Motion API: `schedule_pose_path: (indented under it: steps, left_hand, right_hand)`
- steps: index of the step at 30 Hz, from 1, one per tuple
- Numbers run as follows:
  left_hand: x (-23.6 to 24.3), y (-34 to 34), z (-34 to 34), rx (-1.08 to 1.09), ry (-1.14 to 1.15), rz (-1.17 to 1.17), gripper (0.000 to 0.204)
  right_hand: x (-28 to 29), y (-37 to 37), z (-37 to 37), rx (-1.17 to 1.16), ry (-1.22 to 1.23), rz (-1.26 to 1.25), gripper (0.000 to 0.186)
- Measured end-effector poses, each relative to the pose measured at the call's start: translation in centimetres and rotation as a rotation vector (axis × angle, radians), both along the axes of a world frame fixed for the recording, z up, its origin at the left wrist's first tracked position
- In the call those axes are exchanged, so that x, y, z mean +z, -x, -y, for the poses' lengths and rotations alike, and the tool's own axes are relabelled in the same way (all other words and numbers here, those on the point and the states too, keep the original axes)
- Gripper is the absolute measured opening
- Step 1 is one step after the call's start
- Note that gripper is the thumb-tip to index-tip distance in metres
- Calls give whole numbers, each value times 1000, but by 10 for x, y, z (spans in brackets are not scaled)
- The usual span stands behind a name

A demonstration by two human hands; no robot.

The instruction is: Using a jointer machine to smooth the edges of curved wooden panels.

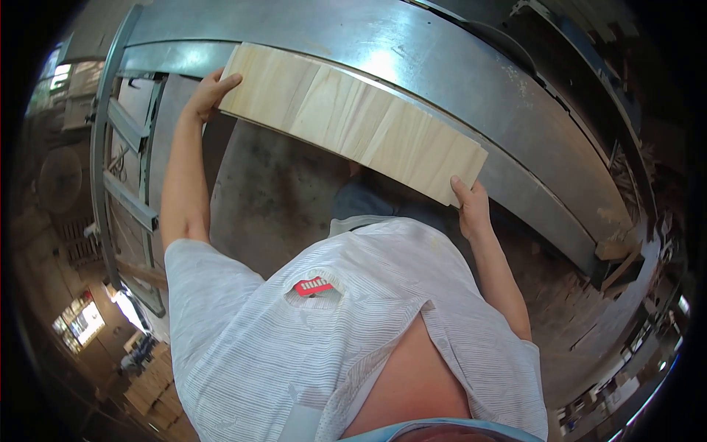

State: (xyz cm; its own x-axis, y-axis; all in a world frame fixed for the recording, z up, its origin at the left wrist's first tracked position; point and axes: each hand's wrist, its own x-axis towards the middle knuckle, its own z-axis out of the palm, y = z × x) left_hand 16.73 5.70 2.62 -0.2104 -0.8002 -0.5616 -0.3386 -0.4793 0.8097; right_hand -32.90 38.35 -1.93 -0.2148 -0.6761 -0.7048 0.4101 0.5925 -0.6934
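A long, pale wooden panel (346, 114) with visible grain and joined strips lies across in front of me, slanting down toward the right. Its far edge is close to the metal machine table (353, 33); whether it rests on the table I cannot tell. My left hand (211, 92) grips the panel's left end, thumb on the upper face and the other fingers hidden below. At the right end, my right hand (473, 202) holds the near corner, its thumb likewise on top. The panel's underside is out of sight.
A metal frame with rails (129, 199) stands at the left. Stacked wood (153, 390) sits at the lower left. A wooden block (615, 250) is by the table's right end. Dark machinery (560, 44) lies beyond the table, and the stained floor (265, 177) shows below the panel.
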Motion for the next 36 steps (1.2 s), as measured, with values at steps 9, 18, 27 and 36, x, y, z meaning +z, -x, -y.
schedule_pose_path:
  steps: [9,18,27,36]
  left_hand:
    - [-19,-19,38,-78,173,46,54]
    - [-38,-34,57,-39,159,50,55]
    - [-46,-38,55,-57,155,89,61]
    - [-34,-24,51,-159,46,124,61]
  right_hand:
    - [6,-50,9,-119,-27,-107,48]
    - [0,-61,11,-81,-183,-204,45]
    - [5,-65,24,-134,-36,-22,56]
    - [-2,-87,37,-140,-22,48,59]
